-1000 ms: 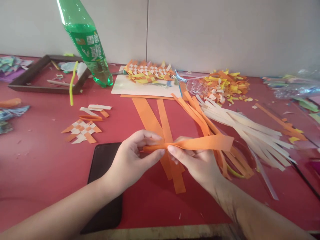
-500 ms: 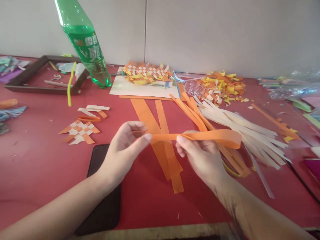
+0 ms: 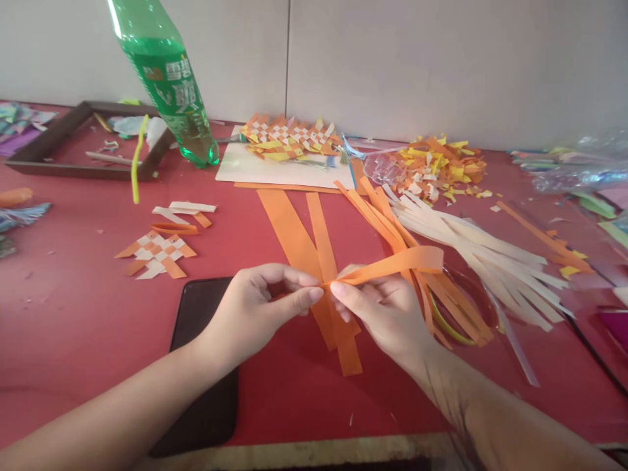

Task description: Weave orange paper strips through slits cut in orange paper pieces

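An orange paper strip (image 3: 387,267) is held between both hands above the table, its far end looping out to the right. My left hand (image 3: 269,304) pinches one end between thumb and fingers. Close beside it, my right hand (image 3: 377,304) pinches the same strip, thumb on top. Beneath the hands lie a few loose orange strips (image 3: 294,235). Right of them are a bundle of orange strips (image 3: 392,229) and a fan of cream strips (image 3: 481,255). To the left rests a woven orange-and-white paper fish (image 3: 157,254).
A black phone (image 3: 201,412) lies under my left forearm. A green bottle (image 3: 171,85) stands beside a dark frame (image 3: 73,171). At the back, woven pieces (image 3: 289,139) rest on a white sheet (image 3: 235,171), near a heap of paper scraps (image 3: 441,163).
Both hands have come closer together, and the stretch of strip between them is shorter. The right hand has moved left and slightly nearer, and the strip's loop has shifted left with it.
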`<state>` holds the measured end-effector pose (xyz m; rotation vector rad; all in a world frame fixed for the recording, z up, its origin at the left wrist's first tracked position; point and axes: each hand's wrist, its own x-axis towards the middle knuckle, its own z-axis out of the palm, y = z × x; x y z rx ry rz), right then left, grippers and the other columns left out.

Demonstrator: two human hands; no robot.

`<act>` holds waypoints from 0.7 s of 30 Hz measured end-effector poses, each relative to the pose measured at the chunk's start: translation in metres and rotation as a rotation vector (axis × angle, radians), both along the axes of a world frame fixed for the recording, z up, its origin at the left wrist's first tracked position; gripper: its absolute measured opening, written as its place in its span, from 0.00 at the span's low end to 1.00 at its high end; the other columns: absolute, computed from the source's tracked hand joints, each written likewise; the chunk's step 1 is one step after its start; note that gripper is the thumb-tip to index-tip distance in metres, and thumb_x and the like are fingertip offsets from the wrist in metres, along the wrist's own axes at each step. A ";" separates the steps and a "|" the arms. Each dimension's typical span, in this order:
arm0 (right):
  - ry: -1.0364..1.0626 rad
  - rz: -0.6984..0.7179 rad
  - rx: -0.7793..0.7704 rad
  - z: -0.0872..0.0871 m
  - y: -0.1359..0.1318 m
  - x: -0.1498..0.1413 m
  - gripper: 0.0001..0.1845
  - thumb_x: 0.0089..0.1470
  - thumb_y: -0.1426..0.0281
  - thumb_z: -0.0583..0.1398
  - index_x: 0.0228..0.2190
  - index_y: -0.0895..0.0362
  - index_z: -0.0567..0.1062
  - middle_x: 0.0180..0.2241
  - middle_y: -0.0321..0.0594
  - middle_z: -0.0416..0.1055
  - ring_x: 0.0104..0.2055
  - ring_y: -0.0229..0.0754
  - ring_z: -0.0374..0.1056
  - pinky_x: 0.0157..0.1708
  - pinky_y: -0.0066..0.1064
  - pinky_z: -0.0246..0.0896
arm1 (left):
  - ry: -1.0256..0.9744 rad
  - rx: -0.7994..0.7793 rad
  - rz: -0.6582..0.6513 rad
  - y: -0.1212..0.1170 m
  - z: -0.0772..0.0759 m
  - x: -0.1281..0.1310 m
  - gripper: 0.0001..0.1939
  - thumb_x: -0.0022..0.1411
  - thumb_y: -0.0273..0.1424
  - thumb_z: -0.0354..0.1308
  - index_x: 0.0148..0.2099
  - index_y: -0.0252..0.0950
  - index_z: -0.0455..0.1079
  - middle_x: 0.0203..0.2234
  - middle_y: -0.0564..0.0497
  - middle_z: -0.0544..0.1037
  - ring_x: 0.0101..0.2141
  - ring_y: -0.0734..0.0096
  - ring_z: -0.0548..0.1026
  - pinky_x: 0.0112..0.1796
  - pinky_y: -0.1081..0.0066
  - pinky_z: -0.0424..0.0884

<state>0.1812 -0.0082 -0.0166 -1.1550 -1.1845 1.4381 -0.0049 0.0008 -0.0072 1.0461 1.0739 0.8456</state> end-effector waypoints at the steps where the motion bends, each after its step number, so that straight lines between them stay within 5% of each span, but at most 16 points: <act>1: 0.005 -0.001 -0.009 -0.001 0.000 0.001 0.09 0.52 0.65 0.67 0.24 0.56 0.77 0.20 0.33 0.67 0.22 0.33 0.62 0.20 0.26 0.58 | 0.003 0.005 -0.001 0.000 0.001 0.000 0.05 0.56 0.34 0.69 0.34 0.39 0.79 0.24 0.55 0.80 0.26 0.80 0.76 0.30 0.83 0.73; 16: 0.053 0.031 -0.012 -0.009 0.005 0.005 0.09 0.51 0.66 0.68 0.24 0.56 0.78 0.20 0.33 0.69 0.21 0.31 0.63 0.19 0.23 0.58 | 0.153 0.055 -0.126 -0.001 -0.001 -0.002 0.10 0.60 0.39 0.64 0.39 0.39 0.78 0.33 0.54 0.83 0.34 0.75 0.77 0.37 0.78 0.71; 21: 0.029 0.053 -0.003 -0.002 0.004 0.002 0.10 0.52 0.67 0.67 0.22 0.57 0.77 0.20 0.33 0.68 0.21 0.30 0.63 0.19 0.22 0.57 | 0.208 0.097 -0.150 -0.001 -0.001 -0.003 0.12 0.61 0.42 0.62 0.35 0.39 0.80 0.28 0.55 0.82 0.30 0.75 0.76 0.33 0.78 0.70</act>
